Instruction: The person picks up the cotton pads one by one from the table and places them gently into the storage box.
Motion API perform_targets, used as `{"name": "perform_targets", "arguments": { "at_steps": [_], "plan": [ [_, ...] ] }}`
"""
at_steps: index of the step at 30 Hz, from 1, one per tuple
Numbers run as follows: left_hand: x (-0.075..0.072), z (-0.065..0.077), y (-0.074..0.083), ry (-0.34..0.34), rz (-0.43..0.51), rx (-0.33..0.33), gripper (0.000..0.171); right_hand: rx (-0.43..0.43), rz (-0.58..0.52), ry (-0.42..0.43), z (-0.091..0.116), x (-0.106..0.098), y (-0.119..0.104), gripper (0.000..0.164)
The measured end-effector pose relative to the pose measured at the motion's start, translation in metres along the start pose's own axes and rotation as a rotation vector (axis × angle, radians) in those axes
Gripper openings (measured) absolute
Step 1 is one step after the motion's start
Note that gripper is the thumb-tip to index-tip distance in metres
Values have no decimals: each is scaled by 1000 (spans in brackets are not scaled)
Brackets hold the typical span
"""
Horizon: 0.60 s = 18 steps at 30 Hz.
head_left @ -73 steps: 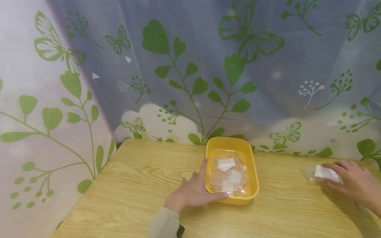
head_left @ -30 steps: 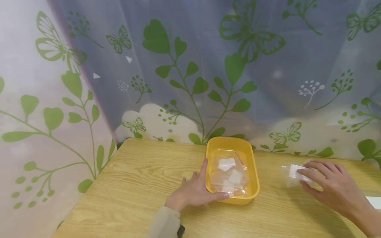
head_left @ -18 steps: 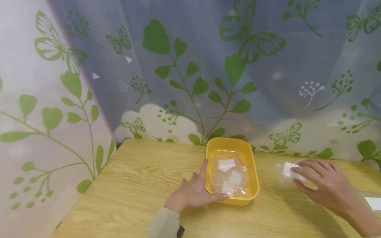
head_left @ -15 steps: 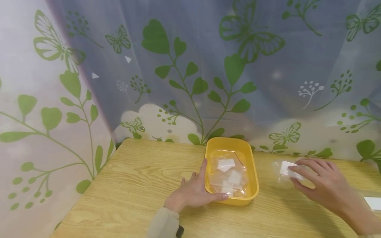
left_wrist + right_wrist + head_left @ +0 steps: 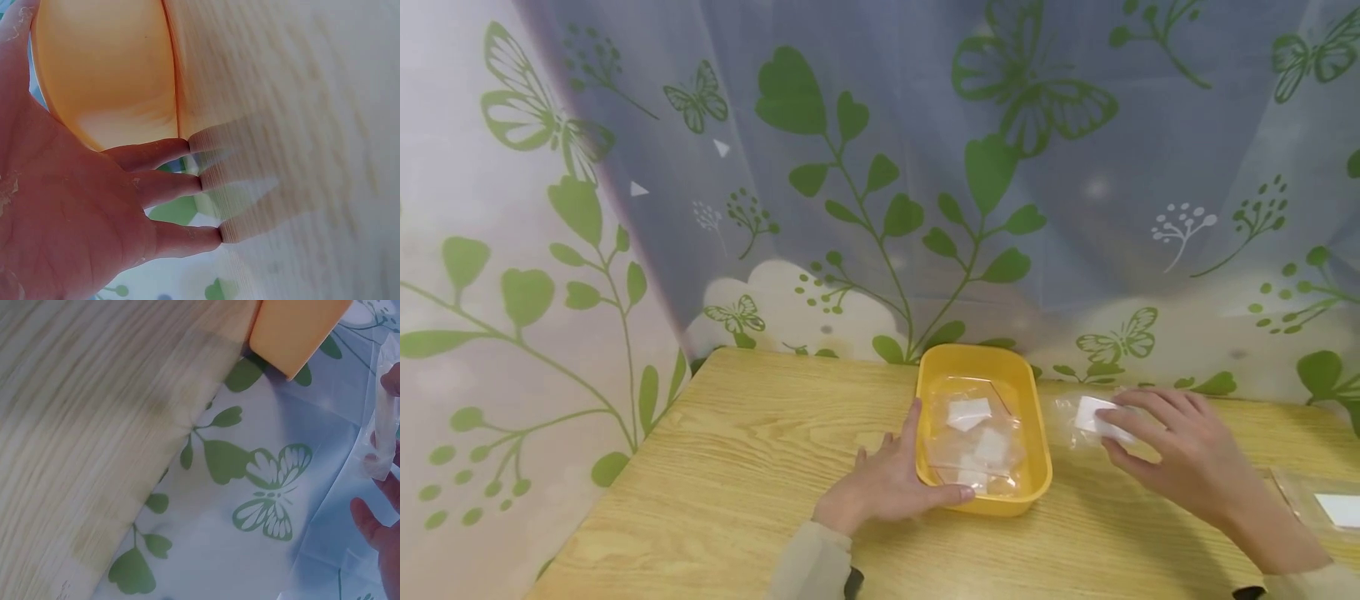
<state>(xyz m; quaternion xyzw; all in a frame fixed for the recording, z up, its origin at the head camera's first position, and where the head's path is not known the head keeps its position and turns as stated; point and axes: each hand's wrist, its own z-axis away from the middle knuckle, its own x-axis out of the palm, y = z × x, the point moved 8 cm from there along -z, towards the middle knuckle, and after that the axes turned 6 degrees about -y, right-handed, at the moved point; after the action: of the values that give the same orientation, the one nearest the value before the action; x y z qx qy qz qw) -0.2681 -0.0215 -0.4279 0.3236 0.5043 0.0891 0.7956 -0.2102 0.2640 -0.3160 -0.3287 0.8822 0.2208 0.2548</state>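
Note:
A yellow plastic bin [image 5: 1045,458] stands near the table's back edge. Several clear plastic packets [image 5: 968,414] with white labels lie inside it. My left hand [image 5: 883,485] rests against the bin's left side, thumb along the near rim. In the left wrist view, three straight fingers [image 5: 187,240] touch the tabletop beside the bin [image 5: 119,75]. Just right of the bin, my right hand [image 5: 1187,454] pinches another clear packet [image 5: 1092,417] with a white label between thumb and fingers, raised above the table. That packet [image 5: 382,425] shows edge-on in the right wrist view.
A further clear packet with a white label [image 5: 1339,510] lies on the wood-grain table [image 5: 752,483] at the right edge, partly behind my right forearm. A butterfly-and-leaf printed cloth [image 5: 880,183] hangs directly behind the table, and another stretch [image 5: 512,250] hangs at its left.
My right hand has carried the pinched packet leftward from the table's right side toward the bin. The packet at the right edge has come into fuller view. My left hand and the bin stay put.

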Motion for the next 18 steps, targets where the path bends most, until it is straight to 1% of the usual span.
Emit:
{"name": "perform_targets", "arguments": {
  "at_steps": [7, 15, 18],
  "plan": [
    [-1, 1, 0, -1, 9, 7, 131, -8, -34, 10, -10, 11, -6, 45],
    [-1, 0, 0, 4, 3, 7, 131, -10, -63, -11, -24, 28, -13, 44],
    [-1, 0, 1, 7, 0, 9, 131, -16, -80, -4, -29, 33, -16, 44]
  ]
}}
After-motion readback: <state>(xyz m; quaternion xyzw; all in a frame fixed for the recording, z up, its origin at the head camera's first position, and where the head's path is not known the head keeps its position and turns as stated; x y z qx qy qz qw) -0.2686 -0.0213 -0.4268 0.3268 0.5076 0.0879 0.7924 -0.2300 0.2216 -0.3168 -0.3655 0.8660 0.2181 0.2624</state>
